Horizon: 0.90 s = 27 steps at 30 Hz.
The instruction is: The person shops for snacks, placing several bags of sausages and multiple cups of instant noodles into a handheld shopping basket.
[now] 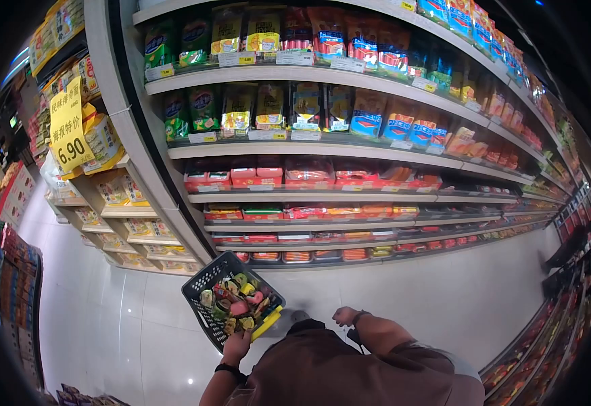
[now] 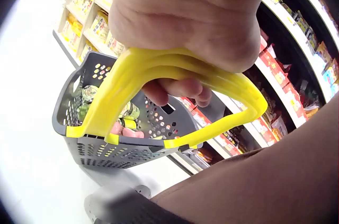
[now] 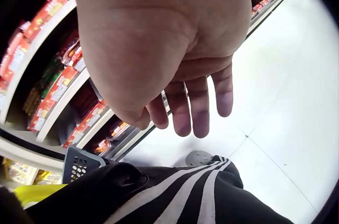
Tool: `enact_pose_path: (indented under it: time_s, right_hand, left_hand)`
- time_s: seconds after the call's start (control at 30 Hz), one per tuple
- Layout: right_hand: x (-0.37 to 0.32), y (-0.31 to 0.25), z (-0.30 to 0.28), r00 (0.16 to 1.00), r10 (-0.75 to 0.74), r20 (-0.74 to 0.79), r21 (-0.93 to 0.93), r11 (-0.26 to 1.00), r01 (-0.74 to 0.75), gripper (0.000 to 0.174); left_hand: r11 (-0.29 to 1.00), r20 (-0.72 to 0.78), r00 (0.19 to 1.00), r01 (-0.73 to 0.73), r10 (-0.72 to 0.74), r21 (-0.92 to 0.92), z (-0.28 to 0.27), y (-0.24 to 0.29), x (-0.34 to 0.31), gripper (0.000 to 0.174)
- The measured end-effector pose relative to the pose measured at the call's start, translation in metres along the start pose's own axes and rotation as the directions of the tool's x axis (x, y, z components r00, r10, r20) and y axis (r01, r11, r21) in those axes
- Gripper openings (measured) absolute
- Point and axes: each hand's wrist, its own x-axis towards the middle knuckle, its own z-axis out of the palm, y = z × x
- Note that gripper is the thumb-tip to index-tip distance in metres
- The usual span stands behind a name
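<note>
A dark grey perforated shopping basket [image 1: 196, 308] hangs at the person's left side. The left hand [image 1: 238, 344] grips its yellow handle [image 2: 108, 94], with fingers curled under the bar in the left wrist view. Inside the basket lie several packaged items, among them pink packs [image 1: 239, 308], green ones and yellow ones. The right hand [image 3: 175, 49] hangs loosely with nothing in it, its fingers slightly bent. In the head view that hand shows in front of the body, to the right of the basket.
Long shelves [image 1: 295, 150] of packaged foods run along the front and curve off to the right. A wooden rack [image 1: 123, 177] with a yellow price sign [image 1: 69, 128] stands at left. More shelving [image 1: 546, 345] lines the right side, across the tiled floor [image 1: 404, 287].
</note>
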Motion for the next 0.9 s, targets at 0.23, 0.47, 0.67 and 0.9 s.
enact_pose_path:
  time_s: [0.23, 0.47, 0.67, 0.9]
  right_hand:
    - [0.01, -0.003, -0.015, 0.967, -0.25, -0.053, 0.108, 0.961, 0.254, 0.023]
    - [0.014, -0.167, -0.104, 0.664, -0.618, -0.421, -0.121, 0.764, 0.634, 0.029]
    - [0.046, -0.322, -0.156, 0.239, -0.833, -0.498, -0.341, 0.442, 0.83, 0.02]
    - [0.071, -0.432, -0.183, 0.155, -0.941, -0.302, -0.609, 0.315, 0.728, 0.036]
  left_hand:
    - [0.999, 0.027, 1.0, 0.016, -0.015, -0.045, 0.0, 0.0, 0.005, 0.049]
    - [0.993, -0.021, 0.998, 0.058, -0.06, -0.099, 0.0, 0.003, 0.005, 0.044]
    - [0.994, -0.032, 0.994, 0.104, -0.105, -0.034, -0.003, 0.011, 0.004, 0.044]
    - [0.988, -0.159, 0.976, 0.141, -0.149, -0.062, -0.007, 0.025, -0.003, 0.037]
